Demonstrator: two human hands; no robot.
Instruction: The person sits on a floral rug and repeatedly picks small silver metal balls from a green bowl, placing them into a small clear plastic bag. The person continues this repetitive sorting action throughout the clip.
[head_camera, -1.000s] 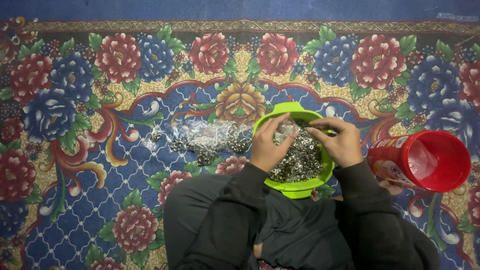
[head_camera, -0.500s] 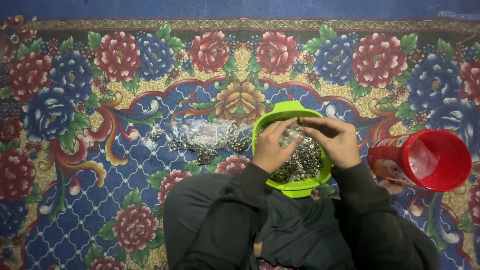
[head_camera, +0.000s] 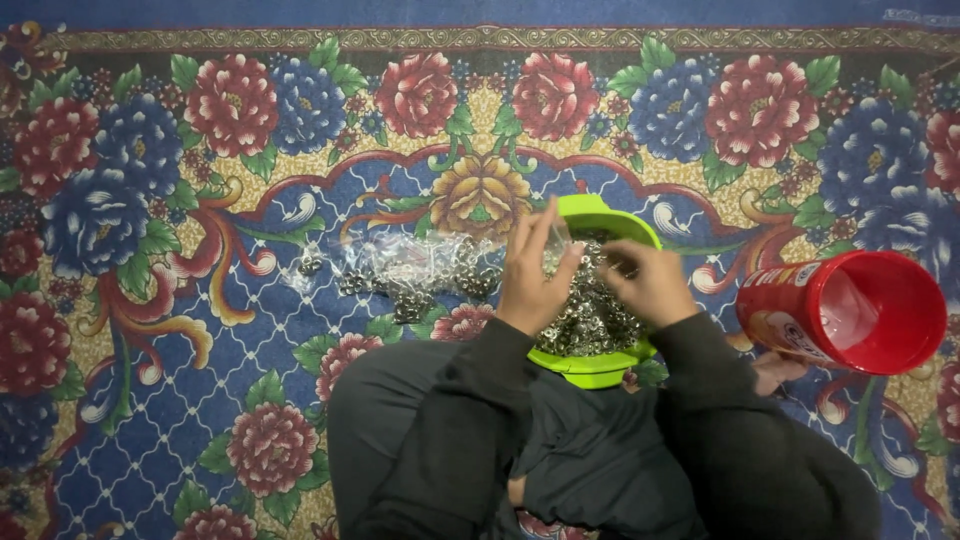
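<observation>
Sorting through small metal pieces (head_camera: 590, 318), both hands work over the green bowl (head_camera: 598, 366), which is heaped full, so much seems left. More pieces lie in a clear bag (head_camera: 415, 270) to the left. Left hand (head_camera: 533, 280) lifts with fingers pinched; right hand (head_camera: 652, 285) curls, its hold unclear. A red tub (head_camera: 850, 312) lies on its side at right.

Clear plastic bag (head_camera: 415, 270) of small metal pieces lay on carpet, left of green bowl. Red cylindrical can (head_camera: 840, 312) with printed label lay sideways at right.
</observation>
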